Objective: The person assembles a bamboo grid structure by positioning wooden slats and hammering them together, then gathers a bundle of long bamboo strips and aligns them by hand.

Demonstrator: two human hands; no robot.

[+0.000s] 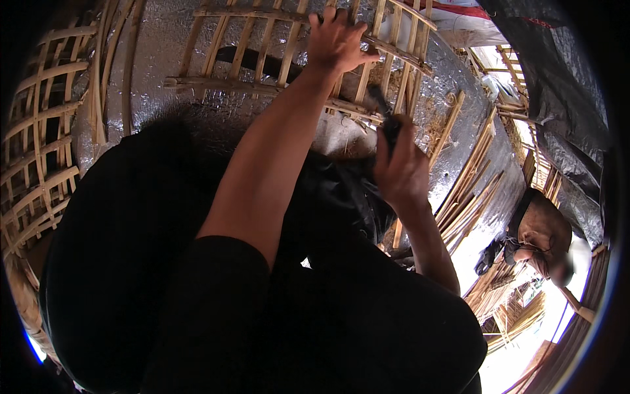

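A flat lattice of bamboo slats (266,49) lies in front of me, its thin strips crossed by thicker rails. My left hand (336,41) rests on its upper part with fingers and thumb spread over the slats. Lower and to the right, my right hand (401,164) is closed around a black-handled tool (392,125). The tool's narrow dark end points up toward the lattice's near rail; its exact kind is hard to make out. A dark flat object (244,59) shows beneath the slats.
Another bamboo lattice (42,125) stands at the left. Loose bamboo strips (469,180) lie on a shiny grey sheet (154,59) to the right. Farther right, another person (541,230) bends over near more strips. Dark plastic sheeting (564,85) hangs at the upper right.
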